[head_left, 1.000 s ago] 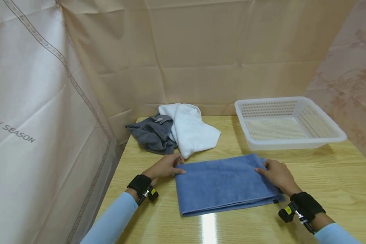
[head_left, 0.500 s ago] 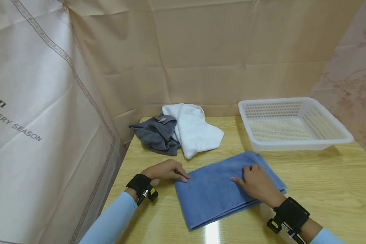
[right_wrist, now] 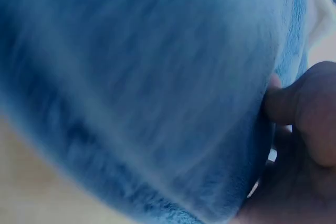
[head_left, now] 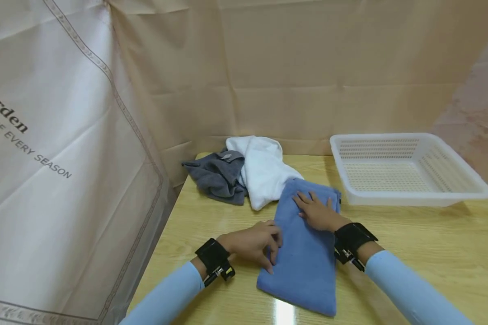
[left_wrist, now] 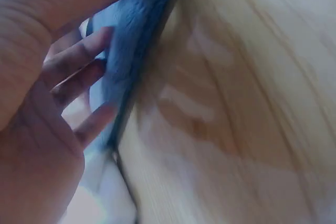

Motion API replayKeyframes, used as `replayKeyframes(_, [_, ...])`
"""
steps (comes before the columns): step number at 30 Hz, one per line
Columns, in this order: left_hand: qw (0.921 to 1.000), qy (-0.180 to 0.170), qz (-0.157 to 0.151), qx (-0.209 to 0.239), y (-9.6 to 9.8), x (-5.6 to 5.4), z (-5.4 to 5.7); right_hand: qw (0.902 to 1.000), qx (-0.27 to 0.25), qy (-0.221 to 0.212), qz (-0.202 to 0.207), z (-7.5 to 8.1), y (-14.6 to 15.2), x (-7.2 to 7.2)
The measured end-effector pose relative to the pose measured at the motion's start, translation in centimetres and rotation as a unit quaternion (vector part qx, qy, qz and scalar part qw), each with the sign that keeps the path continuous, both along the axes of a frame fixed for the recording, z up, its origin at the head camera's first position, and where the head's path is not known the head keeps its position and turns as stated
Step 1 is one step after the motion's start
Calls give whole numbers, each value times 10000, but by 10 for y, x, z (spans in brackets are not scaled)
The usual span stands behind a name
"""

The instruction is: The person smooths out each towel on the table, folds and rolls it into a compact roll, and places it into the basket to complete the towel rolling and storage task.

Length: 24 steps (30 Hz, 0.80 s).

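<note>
A folded blue towel (head_left: 305,271) lies lengthwise on the wooden table, its far end overlapping the edge of a crumpled white towel (head_left: 260,176). My right hand (head_left: 319,213) rests on the far half of the blue towel with fingers spread. Along the near left edge, my left hand (head_left: 256,243) touches the cloth with loosely bent fingers. Seen in the left wrist view, the fingers (left_wrist: 79,56) lie against the side of the blue towel (left_wrist: 139,30). The right wrist view is mostly filled by blue towel (right_wrist: 157,66), with the thumb against it.
A crumpled dark grey cloth (head_left: 219,176) lies beside the white towel at the back left. To the back right stands a white perforated plastic basket (head_left: 415,196). Hanging cloth (head_left: 284,67) walls the table at the back and sides.
The blue towel has turned from lying crosswise to lengthwise, its far end now reaching the white towel. My right hand has left its right edge for the top; the left has moved nearer me.
</note>
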<state>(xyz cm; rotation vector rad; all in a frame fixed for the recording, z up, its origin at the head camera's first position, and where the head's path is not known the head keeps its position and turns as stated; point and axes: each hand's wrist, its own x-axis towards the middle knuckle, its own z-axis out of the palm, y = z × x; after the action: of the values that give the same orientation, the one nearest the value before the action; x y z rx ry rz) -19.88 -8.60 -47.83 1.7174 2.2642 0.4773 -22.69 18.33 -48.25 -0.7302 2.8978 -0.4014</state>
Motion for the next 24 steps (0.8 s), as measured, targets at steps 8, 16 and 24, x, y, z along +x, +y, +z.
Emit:
replayKeyframes(8, [9997,-187,-54,-175,33,1,3,9988,94,-466,150,8,3,-29])
replayKeyframes(16, [9999,156,29,-7,33,4,4,9960,-220,837,211,4,2,-27])
replayKeyframes(24, [9975,-17,-7,700,17,22,-11,9647,-1087,1945,1404,5,40,57])
